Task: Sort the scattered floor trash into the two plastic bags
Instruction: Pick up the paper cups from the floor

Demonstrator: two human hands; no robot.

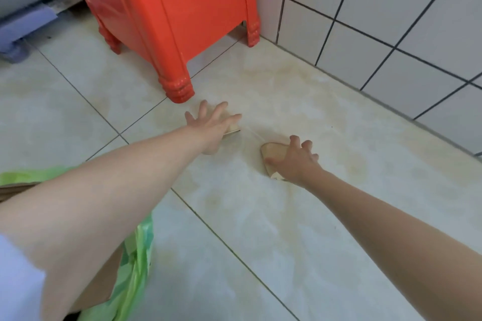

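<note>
My left hand reaches out over the floor with fingers spread, above a thin flat tan piece whose edge shows under the palm. My right hand rests on a flat beige cardboard-like piece lying on the tiles, fingers curled over its far edge and thumb on its near side. Whether the piece is lifted cannot be told. A green plastic bag sits at the lower left, partly hidden by my left forearm, with brown cardboard inside it. Only this one bag is visible.
A red plastic stool stands just beyond my left hand, its nearest leg close to my fingers. A white tiled wall runs along the right. A grey appliance with a purple base is at the far left.
</note>
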